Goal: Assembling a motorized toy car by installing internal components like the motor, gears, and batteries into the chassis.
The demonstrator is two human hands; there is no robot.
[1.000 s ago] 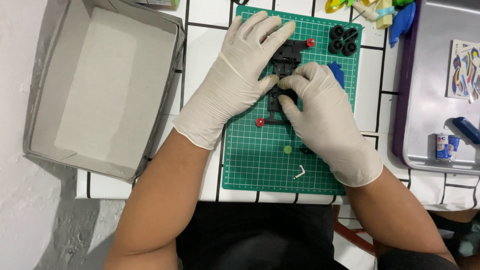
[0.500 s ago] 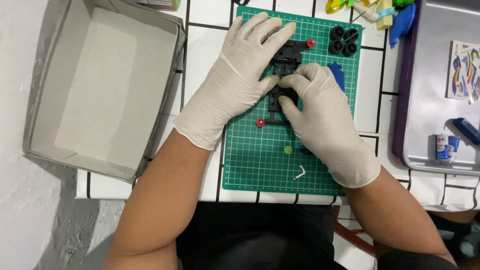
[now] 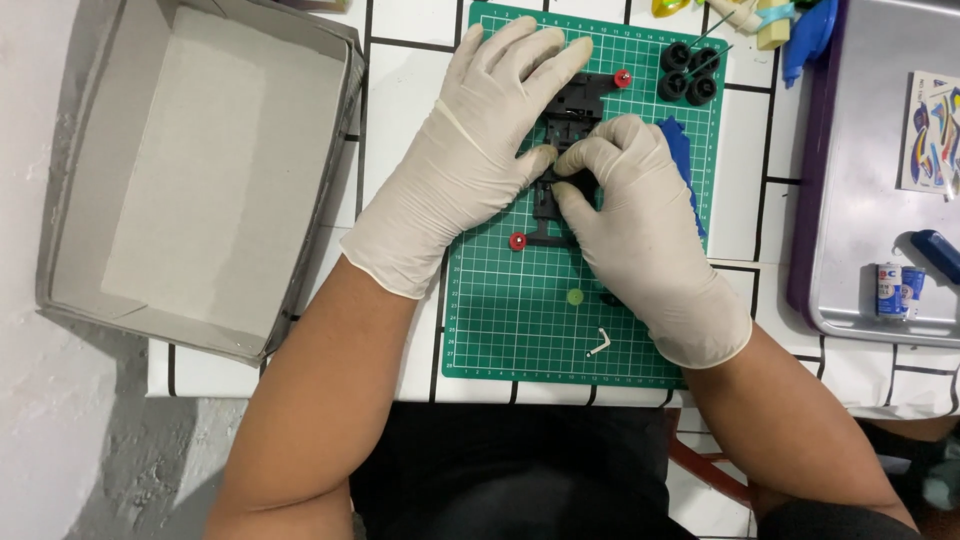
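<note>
Both hands wear white gloves and meet over a black plastic model chassis [image 3: 572,112] lying on a green cutting mat [image 3: 520,320]. My left hand [image 3: 465,150] lies flat across the chassis's left side, pressing it down. My right hand [image 3: 640,230] pinches the chassis's middle with thumb and fingers. Red rollers stick out at its top right corner [image 3: 622,79] and lower left corner [image 3: 517,241]. Much of the chassis is hidden under the hands.
Several black wheels [image 3: 689,71] and a blue part [image 3: 682,150] lie on the mat's right side, a small white bent piece [image 3: 599,343] and a green disc [image 3: 575,296] near its front. An open grey cardboard box [image 3: 190,170] stands left; a grey tray [image 3: 880,200] with a sticker sheet right.
</note>
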